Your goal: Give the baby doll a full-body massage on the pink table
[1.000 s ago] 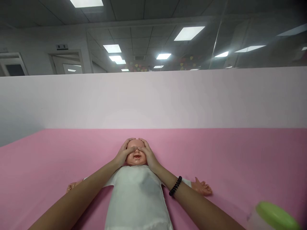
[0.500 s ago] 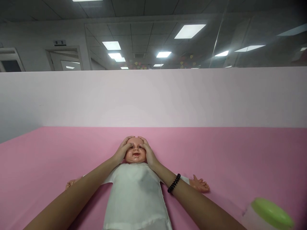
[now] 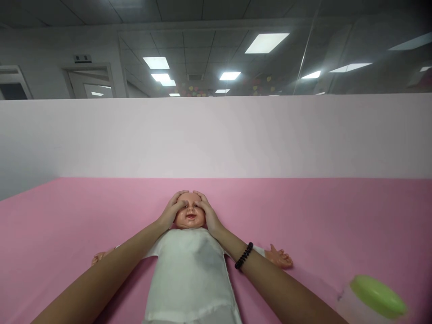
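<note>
A baby doll (image 3: 191,274) in a white top lies on its back on a pink surface (image 3: 320,216), its arms stretched out to both sides. My left hand (image 3: 171,210) cups one side of the doll's head, with the thumb near its eye. On the other side, my right hand (image 3: 209,215) is wrapped around the head in the same way, thumb by the other eye. The mouth and chin show between my palms. My forearms cross over the doll's arms and partly hide them.
At the lower right stands a pale container with a green lid (image 3: 378,296), close to my right forearm. A white wall panel (image 3: 216,139) rises behind the pink surface, with a glass partition above it.
The view has shifted very slightly. Both hands stay on the doll's head, and the doll lies as before.
</note>
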Motion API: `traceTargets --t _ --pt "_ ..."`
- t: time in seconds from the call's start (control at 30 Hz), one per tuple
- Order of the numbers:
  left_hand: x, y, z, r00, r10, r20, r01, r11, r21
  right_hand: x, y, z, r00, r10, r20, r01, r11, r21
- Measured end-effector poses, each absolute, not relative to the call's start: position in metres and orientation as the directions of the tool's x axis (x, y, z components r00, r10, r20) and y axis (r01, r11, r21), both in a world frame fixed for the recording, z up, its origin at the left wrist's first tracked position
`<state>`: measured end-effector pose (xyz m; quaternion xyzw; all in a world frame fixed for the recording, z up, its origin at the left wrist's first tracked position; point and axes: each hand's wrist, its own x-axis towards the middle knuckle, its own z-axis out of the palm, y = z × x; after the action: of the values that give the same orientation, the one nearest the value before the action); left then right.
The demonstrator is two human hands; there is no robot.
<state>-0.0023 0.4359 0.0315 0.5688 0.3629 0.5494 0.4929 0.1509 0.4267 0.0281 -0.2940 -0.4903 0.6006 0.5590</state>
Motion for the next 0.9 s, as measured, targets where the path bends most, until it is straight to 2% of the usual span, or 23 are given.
traceTargets --t 0.13,0.3,0.47,0.67,0.9 --pt "-0.0024 0.4350 0.0324 0.130 0.950 0.285 -0.087 -0.275 0.957 0.1521 0.4267 0.0266 -0.215 0.955 0.204 -0.328 0.126 -0.936" --pt "-0.0015 0.4352 0.0325 0.128 0.961 0.247 -0.142 -0.229 0.963 0.1511 0.4288 0.0239 -0.203 0.959 0.198 -0.379 0.110 -0.919" --pt "-0.0016 0.4336 0.0333 0.147 0.952 0.270 -0.103 -0.257 0.961 0.1520 0.4283 0.0220 -0.210 0.956 0.207 -0.327 0.131 -0.936" --pt "-0.0007 0.4346 0.0325 0.121 0.962 0.245 -0.136 -0.228 0.964 0.1529 0.4308 0.0197 -0.210 0.953 0.220 -0.379 0.128 -0.917" --pt "-0.0009 0.4362 0.0311 0.134 0.962 0.237 -0.100 -0.225 0.969 0.1515 0.4302 0.0217 -0.226 0.951 0.213 -0.339 0.128 -0.932"
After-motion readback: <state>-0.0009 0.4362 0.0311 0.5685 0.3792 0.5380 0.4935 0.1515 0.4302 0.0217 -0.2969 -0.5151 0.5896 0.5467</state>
